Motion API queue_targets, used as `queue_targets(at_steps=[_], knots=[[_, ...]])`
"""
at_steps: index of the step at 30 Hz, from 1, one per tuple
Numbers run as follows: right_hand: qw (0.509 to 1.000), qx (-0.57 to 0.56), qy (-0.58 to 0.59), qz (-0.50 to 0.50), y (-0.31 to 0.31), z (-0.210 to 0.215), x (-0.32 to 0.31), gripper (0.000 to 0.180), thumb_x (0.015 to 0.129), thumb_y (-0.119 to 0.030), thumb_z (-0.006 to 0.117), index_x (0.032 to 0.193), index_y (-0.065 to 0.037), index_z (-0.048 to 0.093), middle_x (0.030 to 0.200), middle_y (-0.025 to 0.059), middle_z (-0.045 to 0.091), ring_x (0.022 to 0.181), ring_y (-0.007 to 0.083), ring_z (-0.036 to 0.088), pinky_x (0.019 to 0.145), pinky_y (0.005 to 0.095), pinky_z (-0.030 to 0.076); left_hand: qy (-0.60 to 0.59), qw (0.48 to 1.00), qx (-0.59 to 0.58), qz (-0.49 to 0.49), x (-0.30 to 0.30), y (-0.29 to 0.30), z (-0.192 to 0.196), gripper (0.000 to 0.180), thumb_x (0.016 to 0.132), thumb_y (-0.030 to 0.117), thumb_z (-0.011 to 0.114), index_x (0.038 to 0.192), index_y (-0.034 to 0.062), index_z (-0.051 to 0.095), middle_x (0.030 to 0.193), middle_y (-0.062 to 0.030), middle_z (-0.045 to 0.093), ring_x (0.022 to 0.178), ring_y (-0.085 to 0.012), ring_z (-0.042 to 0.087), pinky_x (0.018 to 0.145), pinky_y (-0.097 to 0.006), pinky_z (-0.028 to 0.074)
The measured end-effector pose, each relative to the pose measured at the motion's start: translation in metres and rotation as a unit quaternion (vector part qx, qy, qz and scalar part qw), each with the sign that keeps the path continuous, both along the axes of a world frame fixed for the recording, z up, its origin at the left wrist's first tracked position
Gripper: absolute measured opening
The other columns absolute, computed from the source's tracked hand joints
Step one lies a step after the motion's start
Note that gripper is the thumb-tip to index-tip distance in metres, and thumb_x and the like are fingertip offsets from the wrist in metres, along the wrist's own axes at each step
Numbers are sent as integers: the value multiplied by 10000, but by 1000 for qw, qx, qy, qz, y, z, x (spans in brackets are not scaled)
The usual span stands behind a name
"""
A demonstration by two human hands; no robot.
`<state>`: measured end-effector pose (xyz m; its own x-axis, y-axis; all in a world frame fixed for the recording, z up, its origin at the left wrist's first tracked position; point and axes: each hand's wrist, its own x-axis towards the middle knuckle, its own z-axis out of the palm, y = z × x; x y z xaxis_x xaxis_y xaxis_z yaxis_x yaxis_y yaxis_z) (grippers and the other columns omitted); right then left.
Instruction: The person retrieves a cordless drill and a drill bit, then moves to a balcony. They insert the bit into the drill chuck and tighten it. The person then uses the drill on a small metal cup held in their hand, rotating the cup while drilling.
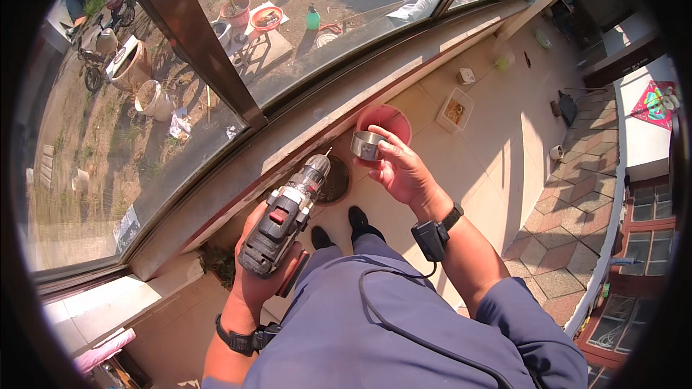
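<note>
The round piece [366, 148] is smooth, shiny metal. The drill [274, 238] looks plastic; the clothes [324, 317] are dull cloth.

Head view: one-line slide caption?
Left hand grips a power drill while the right hand holds a short metal cylinder near a window frame.

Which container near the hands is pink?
The round tub behind the metal cylinder in the right hand; the rectangular container is white, the round one beyond the drill dark.
</note>
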<state>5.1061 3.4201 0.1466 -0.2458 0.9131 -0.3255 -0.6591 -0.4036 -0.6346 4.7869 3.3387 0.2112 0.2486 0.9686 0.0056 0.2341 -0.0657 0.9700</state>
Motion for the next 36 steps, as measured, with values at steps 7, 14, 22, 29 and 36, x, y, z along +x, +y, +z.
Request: queue_targets(at_steps=[7, 14, 22, 29, 36], knots=[[998, -55, -13, 8, 5, -45, -17, 602, 940, -247, 726, 1458, -91, 464, 1276, 104, 639, 1095, 259, 700, 746, 270, 564, 20, 1000, -2, -17, -6, 1, -33, 770, 780, 17, 790, 1464, -8, 437, 1240, -110, 672, 1104, -180, 662, 978, -322, 510], [995, -81, -41, 42, 40, -94, -36, 673, 891, -186, 810, 1449, -61, 456, 1238, 109, 650, 1011, 239, 724, 727, 254, 574, 9, 997, -53, 49, 7, 4, -61, 742, 787, 19, 785, 1449, -17, 451, 1234, -124, 676, 1098, -189, 669, 987, -325, 509], [967, -39, -215, 131, 85, -134, -60, 715, 897, -233, 811, 1465, -29, 427, 1238, 121, 638, 990, 208, 706, 725, 272, 548, -31, 971, -191, 141, 12, 13, -88, 708, 818, 33, 768, 1455, -6, 461, 1270, -117, 645, 1125, -173, 634, 996, -325, 502], [931, 34, -308, 192, 123, -157, -76, 606, 946, -236, 760, 1424, 11, 481, 1190, 120, 653, 946, 178, 707, 724, 293, 567, -31, 956, -218, 194, 16, 36, -106, 674, 839, 45, 755, 1452, 20, 477, 1248, -96, 651, 1081, -158, 632, 963, -326, 512], [904, 16, -374, 208, 129, -167, -86, 338, 986, -230, 706, 1247, -26, 638, 1023, 61, 706, 878, 131, 705, 703, 277, 582, -9, 956, -214, 202, 19, 58, -118, 640, 840, 47, 753, 1430, 17, 505, 1275, -105, 649, 1151, -178, 621, 1016, -338, 491]])
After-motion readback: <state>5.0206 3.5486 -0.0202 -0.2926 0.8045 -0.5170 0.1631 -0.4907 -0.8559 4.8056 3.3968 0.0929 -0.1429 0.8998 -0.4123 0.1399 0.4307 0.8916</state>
